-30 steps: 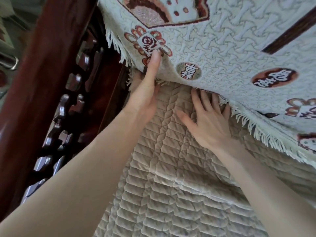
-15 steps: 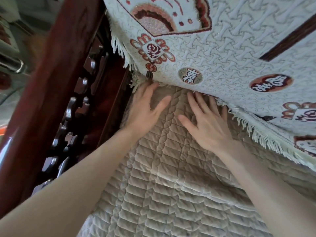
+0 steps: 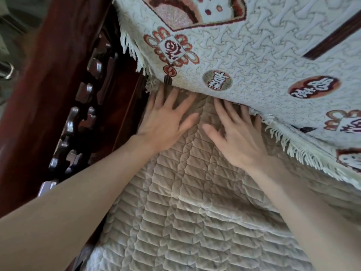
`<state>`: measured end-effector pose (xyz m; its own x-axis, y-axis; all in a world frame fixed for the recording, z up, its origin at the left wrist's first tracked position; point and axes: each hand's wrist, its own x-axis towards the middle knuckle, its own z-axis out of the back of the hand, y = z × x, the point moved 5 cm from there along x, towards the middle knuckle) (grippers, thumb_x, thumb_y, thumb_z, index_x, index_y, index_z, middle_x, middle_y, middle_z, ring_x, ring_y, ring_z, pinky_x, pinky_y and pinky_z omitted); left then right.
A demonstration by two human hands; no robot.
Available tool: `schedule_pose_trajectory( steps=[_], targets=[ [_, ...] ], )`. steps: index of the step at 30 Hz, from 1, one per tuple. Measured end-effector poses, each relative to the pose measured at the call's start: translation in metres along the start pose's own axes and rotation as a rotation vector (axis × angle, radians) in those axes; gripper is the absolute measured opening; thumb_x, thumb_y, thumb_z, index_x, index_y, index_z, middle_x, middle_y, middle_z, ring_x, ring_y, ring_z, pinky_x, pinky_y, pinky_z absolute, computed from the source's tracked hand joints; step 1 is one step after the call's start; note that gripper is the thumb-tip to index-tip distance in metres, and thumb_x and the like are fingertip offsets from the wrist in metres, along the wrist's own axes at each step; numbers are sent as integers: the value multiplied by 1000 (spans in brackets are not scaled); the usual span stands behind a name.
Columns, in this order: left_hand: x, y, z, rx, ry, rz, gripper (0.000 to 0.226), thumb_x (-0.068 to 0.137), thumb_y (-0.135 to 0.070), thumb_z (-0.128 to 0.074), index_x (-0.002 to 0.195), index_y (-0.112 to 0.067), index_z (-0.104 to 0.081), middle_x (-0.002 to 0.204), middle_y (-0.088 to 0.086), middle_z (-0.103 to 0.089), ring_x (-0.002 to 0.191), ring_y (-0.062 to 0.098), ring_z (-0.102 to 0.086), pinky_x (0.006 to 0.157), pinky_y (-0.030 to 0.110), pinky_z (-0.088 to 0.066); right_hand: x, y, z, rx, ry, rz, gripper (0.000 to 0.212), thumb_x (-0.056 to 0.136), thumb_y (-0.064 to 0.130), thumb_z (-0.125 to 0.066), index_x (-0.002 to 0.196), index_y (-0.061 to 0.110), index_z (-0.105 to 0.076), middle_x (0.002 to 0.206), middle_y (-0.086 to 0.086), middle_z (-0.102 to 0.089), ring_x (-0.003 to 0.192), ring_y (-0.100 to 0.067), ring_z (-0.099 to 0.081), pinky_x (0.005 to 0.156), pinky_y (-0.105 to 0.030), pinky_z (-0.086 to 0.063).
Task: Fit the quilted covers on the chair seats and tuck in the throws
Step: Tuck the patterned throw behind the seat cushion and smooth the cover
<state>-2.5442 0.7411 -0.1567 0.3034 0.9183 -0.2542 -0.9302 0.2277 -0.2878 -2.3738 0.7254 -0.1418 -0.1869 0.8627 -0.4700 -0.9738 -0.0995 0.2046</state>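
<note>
You are at the tucking step, as I read it: the patterned throw (image 3: 254, 45), white with red motifs and a fringe, fills the upper right of the frame and hangs down over the chair back, and its lower edge meets the beige quilted cover (image 3: 185, 222), which already lies spread over the seat across the centre and bottom. The dark carved wooden armrest (image 3: 64, 85) runs down the left side. The next move probably calls for pushing that fringed hem down into the crease where seat and back meet, starting at the corner by the armrest, without dragging the cover into wrinkles. Your left hand (image 3: 164, 124) lies palm down on the cover, released and grasping nothing, just beside the armrest. Your right hand (image 3: 238, 139) lies flat the same way to its right, also holding nothing. Both sets of fingers (image 3: 228, 112) are straight and spread, with tips at the hem; whether any reach under it I cannot tell.
</note>
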Motion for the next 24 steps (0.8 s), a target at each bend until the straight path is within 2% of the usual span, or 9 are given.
schedule_pose_trajectory(
  steps=[3,5,8,10,13,17,21,24],
  targets=[
    [8,0,5,29,96,7,70,91,-67,-9,153,-35,-16,159,11,-18,143,48,-9,116,59,-7,-9,-8,-4,2,37,-38,75,87,72,-8,152,39,10,161,13,11,149,-23,11,117,-58,3],
    [27,3,6,14,164,73,65,94,-67,-10,152,-40,-12,162,4,-10,144,46,-5,117,57,-1,6,-16,0,58,57,-97,76,87,72,-10,153,38,5,162,9,6,149,-25,5,117,-60,-2],
    [45,1,1,3,262,161,67,92,-70,-9,152,-41,-6,163,3,1,145,45,2,115,57,5,25,-19,-1,54,56,-92,73,91,70,-18,153,37,2,163,8,1,148,-29,-2,114,-63,-9],
    [41,-3,-2,36,224,163,67,93,-69,-11,153,-39,-8,163,5,-2,144,47,0,115,58,4,22,-19,-2,23,25,-71,72,92,69,-19,153,37,2,163,9,-1,148,-27,-3,113,-63,-9],
    [21,-4,-4,54,54,147,65,96,-63,-17,154,-32,-14,160,12,-12,143,49,-4,118,56,1,5,-20,-4,-5,-6,-65,74,90,70,-13,153,36,7,163,9,4,149,-23,6,116,-61,-1],
    [6,12,-7,-81,82,261,66,97,-61,-18,154,-33,-5,159,25,4,146,40,6,119,46,2,-11,-16,-9,-32,24,-45,77,85,72,-4,152,36,11,162,9,14,147,-24,18,115,-60,8],
    [31,18,-2,-146,147,244,66,95,-64,-20,153,-34,-11,159,24,-4,146,41,-7,120,47,-10,13,-12,-3,-26,16,-44,74,90,70,-9,153,36,7,163,5,0,149,-32,2,115,-61,7],
    [32,24,-1,-194,123,212,61,97,-61,-25,153,-37,-14,159,20,-4,147,35,-3,120,43,-8,23,-8,-6,-38,21,-38,73,91,70,-11,153,35,7,163,6,-2,147,-36,-2,113,-64,6]
  ],
)
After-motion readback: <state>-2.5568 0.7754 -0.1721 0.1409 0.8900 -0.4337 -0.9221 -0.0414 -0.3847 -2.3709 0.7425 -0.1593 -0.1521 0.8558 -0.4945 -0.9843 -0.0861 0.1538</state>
